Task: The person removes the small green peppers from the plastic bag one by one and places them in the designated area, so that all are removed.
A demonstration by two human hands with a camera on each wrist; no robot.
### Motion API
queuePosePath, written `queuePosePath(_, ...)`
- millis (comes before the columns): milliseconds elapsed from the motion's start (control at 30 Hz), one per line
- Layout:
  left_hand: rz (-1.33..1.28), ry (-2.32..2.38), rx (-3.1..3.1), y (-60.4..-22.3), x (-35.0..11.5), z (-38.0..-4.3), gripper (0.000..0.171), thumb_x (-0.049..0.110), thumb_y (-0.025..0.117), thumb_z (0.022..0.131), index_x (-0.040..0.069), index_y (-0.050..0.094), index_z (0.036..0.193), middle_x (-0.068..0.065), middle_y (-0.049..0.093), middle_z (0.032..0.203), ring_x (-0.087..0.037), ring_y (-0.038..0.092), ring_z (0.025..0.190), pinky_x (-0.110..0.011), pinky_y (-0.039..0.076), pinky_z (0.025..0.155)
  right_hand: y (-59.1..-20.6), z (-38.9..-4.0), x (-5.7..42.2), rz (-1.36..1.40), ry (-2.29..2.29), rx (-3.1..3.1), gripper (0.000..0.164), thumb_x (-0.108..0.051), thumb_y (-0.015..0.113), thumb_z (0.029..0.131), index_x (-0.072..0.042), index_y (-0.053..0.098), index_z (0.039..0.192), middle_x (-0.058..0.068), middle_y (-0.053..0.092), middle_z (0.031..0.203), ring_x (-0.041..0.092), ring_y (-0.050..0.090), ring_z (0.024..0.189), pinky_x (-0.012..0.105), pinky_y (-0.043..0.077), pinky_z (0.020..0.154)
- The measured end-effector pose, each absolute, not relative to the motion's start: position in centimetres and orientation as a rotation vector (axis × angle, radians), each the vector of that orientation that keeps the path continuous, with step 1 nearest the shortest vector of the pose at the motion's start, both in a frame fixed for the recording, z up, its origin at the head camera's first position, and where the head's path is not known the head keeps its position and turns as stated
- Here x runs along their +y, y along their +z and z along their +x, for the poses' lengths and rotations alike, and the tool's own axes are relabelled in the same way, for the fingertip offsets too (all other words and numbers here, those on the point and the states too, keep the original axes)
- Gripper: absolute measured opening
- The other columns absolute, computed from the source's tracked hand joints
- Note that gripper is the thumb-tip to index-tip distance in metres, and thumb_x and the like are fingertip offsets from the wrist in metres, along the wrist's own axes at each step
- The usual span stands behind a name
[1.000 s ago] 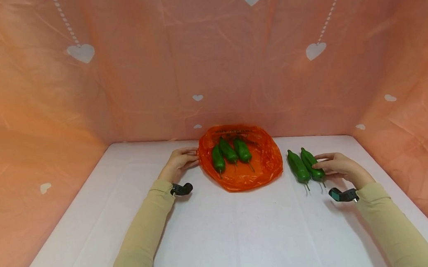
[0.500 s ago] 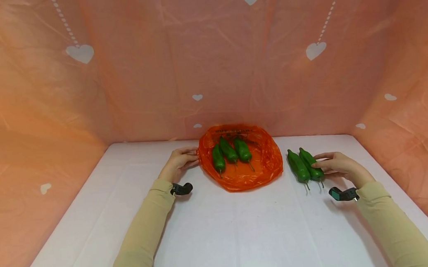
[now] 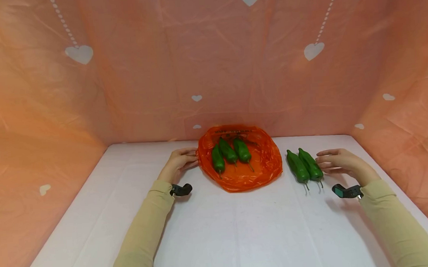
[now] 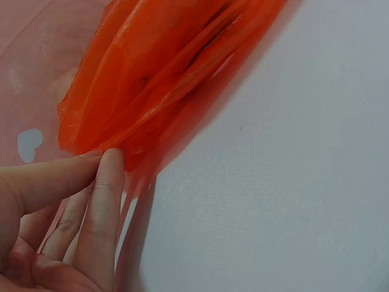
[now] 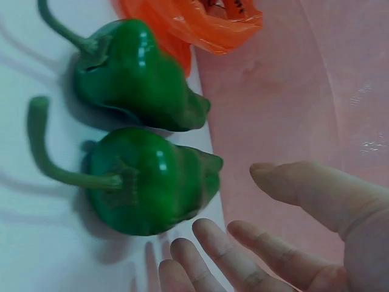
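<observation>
Between thumb and fingertip, my left hand [image 3: 179, 164] pinches the left edge of an orange plastic bag [image 3: 248, 182]; the left wrist view shows the bag's gathered folds [image 4: 146, 91] at the fingertips. Inside the wide mouth lie three green peppers, a left one [image 3: 218, 161], a middle one [image 3: 228, 150] and a right one [image 3: 242, 150]. Two more green peppers lie side by side on the table to the bag's right, an inner one [image 3: 297, 167] and an outer one [image 3: 310, 164]. Just right of the outer one, my right hand [image 3: 346, 164] is spread and holds nothing.
White cloth covers the table [image 3: 235, 231]. A pinkish-orange curtain [image 3: 209, 67] with pale hearts rises along the back and both sides, close behind the bag. Each wrist wears a small black camera, one on the left [image 3: 181, 190] and one on the right [image 3: 346, 191].
My right hand has let go of the outer pepper and drawn back slightly to the right. That pepper has shifted a little left, nearer its neighbour. The left hand and bag look unchanged.
</observation>
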State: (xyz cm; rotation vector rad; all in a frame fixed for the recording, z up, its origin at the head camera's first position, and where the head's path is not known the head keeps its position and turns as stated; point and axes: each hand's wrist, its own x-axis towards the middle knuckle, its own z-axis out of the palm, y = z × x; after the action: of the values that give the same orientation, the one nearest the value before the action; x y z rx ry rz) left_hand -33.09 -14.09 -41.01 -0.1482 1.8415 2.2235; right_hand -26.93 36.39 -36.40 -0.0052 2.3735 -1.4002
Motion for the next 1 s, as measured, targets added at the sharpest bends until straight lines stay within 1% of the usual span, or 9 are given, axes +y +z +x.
queuePosePath(100, -0.161, 2.225, 1.843, -41.1, -14.2, -33.1, 0.044, -0.01, 0.059, 0.089, -0.004, 0.052, 0.132, -0.017, 0.059, 0.114, -0.017, 0.066, 0.082, -0.038, 0.051, 0.092, -36.1, -27.0, 36.4, -0.02, -1.433, 2.364, 0.061, -0.024, 0.051, 0.1, 0.014, 0.028, 0.142, 0.015, 0.062, 0.12, 0.012, 0.065, 0.096, 0.039, 0.052, 0.091)
queuePosePath(200, -0.165, 2.223, 1.843, -41.2, -14.3, -33.1, 0.044, -0.009, 0.059, 0.089, -0.004, 0.052, 0.132, -0.018, 0.059, 0.116, -0.018, 0.067, 0.083, -0.037, 0.051, 0.09, -35.8, -27.1, 36.3, -0.058, -1.439, 2.388, 0.062, -0.026, 0.051, 0.1, 0.014, 0.027, 0.142, 0.022, 0.055, 0.128, 0.015, 0.064, 0.101, 0.039, 0.051, 0.092)
queuePosePath(333, -0.178, 2.217, 1.85, -41.2, -14.4, -33.2, 0.044, -0.009, 0.06, 0.09, -0.003, 0.052, 0.132, -0.018, 0.059, 0.117, -0.018, 0.067, 0.084, -0.036, 0.052, 0.089, -35.2, -27.2, 35.9, -0.126, -1.434, 2.421, 0.062, -0.028, 0.049, 0.101, 0.013, 0.027, 0.142, 0.031, 0.043, 0.136, 0.029, 0.058, 0.114, 0.04, 0.05, 0.094)
queuePosePath(433, -0.183, 2.211, 1.861, -41.1, -14.4, -33.2, 0.043, -0.008, 0.059, 0.09, -0.002, 0.053, 0.132, -0.018, 0.059, 0.117, -0.018, 0.067, 0.084, -0.035, 0.053, 0.088, -34.7, -27.3, 35.6, -0.162, -1.452, 2.421, 0.061, -0.029, 0.048, 0.102, 0.012, 0.028, 0.142, 0.032, 0.04, 0.137, 0.04, 0.049, 0.121, 0.043, 0.047, 0.097)
queuePosePath(533, -0.18, 2.211, 1.86, -41.1, -14.3, -33.2, 0.044, -0.008, 0.059, 0.09, -0.002, 0.052, 0.132, -0.018, 0.059, 0.117, -0.018, 0.066, 0.084, -0.035, 0.052, 0.089, -34.3, -27.3, 35.3, -0.2, -1.474, 2.415, 0.06, -0.029, 0.047, 0.102, 0.011, 0.029, 0.142, 0.029, 0.042, 0.136, 0.046, 0.044, 0.124, 0.046, 0.045, 0.099)
queuePosePath(667, -0.166, 2.21, 1.859, -41.0, -14.3, -33.2, 0.044, -0.008, 0.059, 0.09, -0.003, 0.052, 0.133, -0.018, 0.059, 0.117, -0.018, 0.067, 0.084, -0.035, 0.052, 0.089, -33.7, -27.4, 34.8, -0.251, -1.474, 2.415, 0.059, -0.03, 0.045, 0.103, 0.01, 0.028, 0.143, 0.029, 0.037, 0.14, 0.047, 0.041, 0.126, 0.047, 0.043, 0.1)
queuePosePath(800, -0.159, 2.208, 1.86, -40.9, -14.2, -33.1, 0.043, -0.008, 0.059, 0.09, -0.002, 0.052, 0.132, -0.018, 0.059, 0.117, -0.018, 0.066, 0.085, -0.035, 0.052, 0.09, -33.0, -27.8, 33.9, -0.247, -1.482, 2.405, 0.06, -0.032, 0.044, 0.103, 0.009, 0.029, 0.143, 0.03, 0.032, 0.144, 0.045, 0.04, 0.127, 0.047, 0.041, 0.102)
queuePosePath(900, -0.156, 2.208, 1.867, -40.9, -14.1, -33.1, 0.043, -0.008, 0.059, 0.09, -0.003, 0.052, 0.132, -0.018, 0.059, 0.117, -0.017, 0.066, 0.084, -0.036, 0.052, 0.09, -32.6, -28.3, 33.1, -0.23, -1.511, 2.383, 0.06, -0.032, 0.046, 0.102, 0.009, 0.03, 0.143, 0.028, 0.037, 0.142, 0.041, 0.042, 0.127, 0.049, 0.039, 0.103)
queuePosePath(1000, -0.15, 2.208, 1.87, -40.8, -14.0, -33.2, 0.044, -0.008, 0.059, 0.09, -0.004, 0.051, 0.133, -0.017, 0.059, 0.116, -0.017, 0.066, 0.083, -0.037, 0.051, 0.091, -32.2, -28.8, 32.4, -0.215, -1.555, 2.35, 0.061, -0.031, 0.048, 0.101, 0.008, 0.029, 0.144, 0.02, 0.047, 0.135, 0.03, 0.053, 0.12, 0.048, 0.038, 0.103)
